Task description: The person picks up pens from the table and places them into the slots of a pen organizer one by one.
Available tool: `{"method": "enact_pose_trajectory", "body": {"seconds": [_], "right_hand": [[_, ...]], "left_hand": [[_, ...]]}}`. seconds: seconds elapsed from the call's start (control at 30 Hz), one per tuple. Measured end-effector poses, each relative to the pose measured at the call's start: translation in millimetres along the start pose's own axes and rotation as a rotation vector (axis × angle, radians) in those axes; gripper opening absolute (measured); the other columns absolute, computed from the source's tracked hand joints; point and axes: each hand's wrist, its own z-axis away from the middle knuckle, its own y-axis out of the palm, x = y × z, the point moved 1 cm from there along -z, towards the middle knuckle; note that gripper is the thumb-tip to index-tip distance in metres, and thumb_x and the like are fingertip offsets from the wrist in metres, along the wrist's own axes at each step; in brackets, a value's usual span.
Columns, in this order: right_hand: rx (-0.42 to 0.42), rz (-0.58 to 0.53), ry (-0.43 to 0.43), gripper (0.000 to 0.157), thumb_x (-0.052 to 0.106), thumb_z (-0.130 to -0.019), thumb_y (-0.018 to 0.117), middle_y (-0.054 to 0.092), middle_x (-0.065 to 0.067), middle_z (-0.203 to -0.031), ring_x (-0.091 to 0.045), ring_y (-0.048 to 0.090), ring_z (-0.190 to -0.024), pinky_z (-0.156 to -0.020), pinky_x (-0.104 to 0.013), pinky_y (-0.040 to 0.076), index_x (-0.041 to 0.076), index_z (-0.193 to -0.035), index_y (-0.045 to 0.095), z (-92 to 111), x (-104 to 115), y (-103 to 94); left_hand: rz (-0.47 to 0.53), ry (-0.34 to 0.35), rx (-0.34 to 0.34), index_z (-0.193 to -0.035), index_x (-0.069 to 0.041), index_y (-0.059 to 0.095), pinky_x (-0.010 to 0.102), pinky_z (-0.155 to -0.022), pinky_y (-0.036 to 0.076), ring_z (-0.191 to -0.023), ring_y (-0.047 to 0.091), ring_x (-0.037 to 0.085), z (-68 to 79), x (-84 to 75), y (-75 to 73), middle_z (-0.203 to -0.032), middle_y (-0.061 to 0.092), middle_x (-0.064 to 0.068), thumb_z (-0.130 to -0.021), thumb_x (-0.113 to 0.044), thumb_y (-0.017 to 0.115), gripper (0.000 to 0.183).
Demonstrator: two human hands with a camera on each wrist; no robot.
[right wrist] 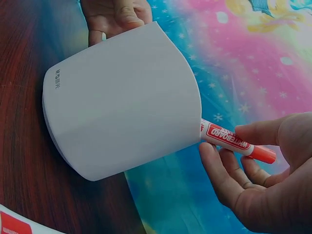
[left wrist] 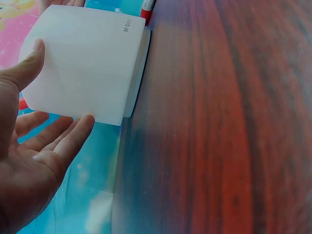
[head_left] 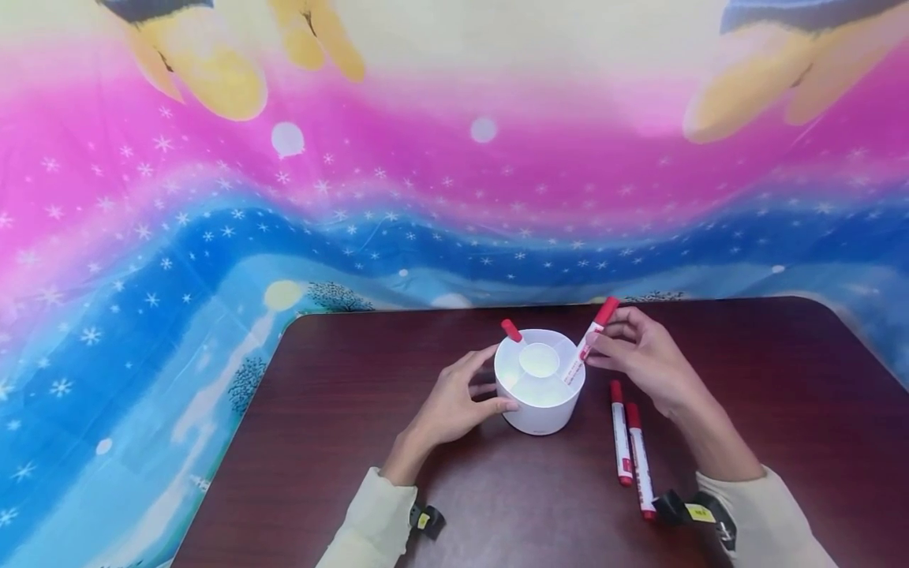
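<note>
A white round pen holder [head_left: 541,418] with a ring-shaped inner divider stands on the table. My left hand [head_left: 453,404] grips its left side, thumb at the front and fingers round the back. With thumb and fingertips, my right hand [head_left: 655,359] pinches a red-capped whiteboard marker [right wrist: 228,137]. That marker slants at the holder's right rim, its lower end inside and its red cap up. Another marker's red cap [head_left: 510,330] pokes out over the holder's back left rim.
Two more markers, one [head_left: 621,438] slightly farther back than the other [head_left: 641,465], lie side by side right of the holder, near the right wrist strap [head_left: 692,511]. A patterned cloth [head_left: 426,173] hangs behind the dark wooden table [head_left: 319,473].
</note>
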Motion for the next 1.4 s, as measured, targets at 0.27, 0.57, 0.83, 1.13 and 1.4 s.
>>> {"method": "enact_pose_trajectory", "body": {"seconds": [0.27,0.57,0.83,1.13,1.4], "right_hand": [[0.003,0.046,-0.035,0.043,0.011,-0.105,0.069,0.068,-0.003,-0.107,-0.004,0.076,-0.094,-0.088,-0.028,0.067,-0.008,-0.136,0.047,1.0,-0.1,4.0],[-0.015,0.119,-0.049,0.046,0.013,-0.105,0.071,0.067,-0.013,-0.116,-0.002,0.074,-0.095,-0.089,-0.026,0.067,-0.01,-0.139,0.05,1.2,-1.6,6.6],[-0.033,0.209,-0.058,0.052,0.023,-0.106,0.07,0.063,-0.027,-0.135,0.002,0.072,-0.098,-0.089,-0.019,0.064,-0.004,-0.146,0.052,5.2,1.7,-0.1],[-0.045,0.234,-0.079,0.047,0.018,-0.106,0.069,0.071,-0.01,-0.118,0.004,0.072,-0.096,-0.086,-0.019,0.065,-0.006,-0.143,0.053,10.0,-7.6,-15.5],[-0.061,0.271,-0.079,0.044,0.018,-0.107,0.068,0.071,0.013,-0.105,0.004,0.073,-0.094,-0.083,-0.017,0.064,-0.007,-0.141,0.054,25.7,-19.0,-34.3]], "left_hand": [[-0.01,-0.001,-0.002,-0.162,-0.024,0.048,0.046,-0.104,0.063,-0.128,0.071,0.032,0.7,-0.4,-0.2,-0.153,0.058,0.003,-0.086,-0.027,0.093,0.089],[-0.033,-0.01,-0.007,-0.162,-0.024,0.047,0.047,-0.104,0.062,-0.128,0.072,0.029,2.1,-0.4,1.0,-0.151,0.059,0.004,-0.087,-0.03,0.092,0.088],[-0.072,-0.02,-0.009,-0.163,-0.027,0.047,0.035,-0.1,0.064,-0.128,0.071,0.025,2.7,-1.6,2.1,-0.149,0.06,0.002,-0.086,-0.032,0.093,0.089],[-0.092,-0.014,-0.011,-0.162,-0.027,0.047,0.037,-0.102,0.064,-0.126,0.072,0.025,2.6,0.0,0.3,-0.149,0.061,0.002,-0.086,-0.035,0.093,0.09],[-0.127,0.001,-0.053,-0.158,-0.021,0.053,0.032,-0.103,0.063,-0.123,0.072,0.018,3.8,2.2,-8.7,-0.139,0.068,0.0,-0.086,-0.035,0.093,0.084]]}}
